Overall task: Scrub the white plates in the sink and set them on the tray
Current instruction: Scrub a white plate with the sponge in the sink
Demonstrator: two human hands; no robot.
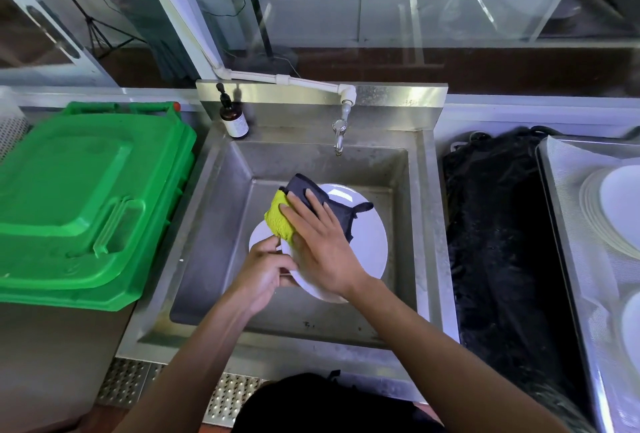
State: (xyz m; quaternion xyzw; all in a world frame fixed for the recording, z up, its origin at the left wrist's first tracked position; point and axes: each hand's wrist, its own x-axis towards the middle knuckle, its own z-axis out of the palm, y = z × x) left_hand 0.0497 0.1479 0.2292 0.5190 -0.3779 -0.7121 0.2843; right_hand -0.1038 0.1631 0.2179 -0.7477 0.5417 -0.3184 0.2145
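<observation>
In the steel sink [221,224] a white plate [367,245] is held tilted above another white plate [259,235] lying on the basin floor. My left hand [263,273] grips the tilted plate by its near left rim. My right hand [322,242] presses a yellow-green and dark grey scrubbing cloth [280,218] flat against that plate's face. At the far right a metal tray [568,183] carries a stack of white plates [609,207], with one more plate [632,325] nearer to me.
A tap [339,136] hangs over the sink's back wall, with a brown soap pump bottle [233,119] to its left. A green bin lid [86,197] fills the left counter. A black mat [502,242] lies between sink and tray.
</observation>
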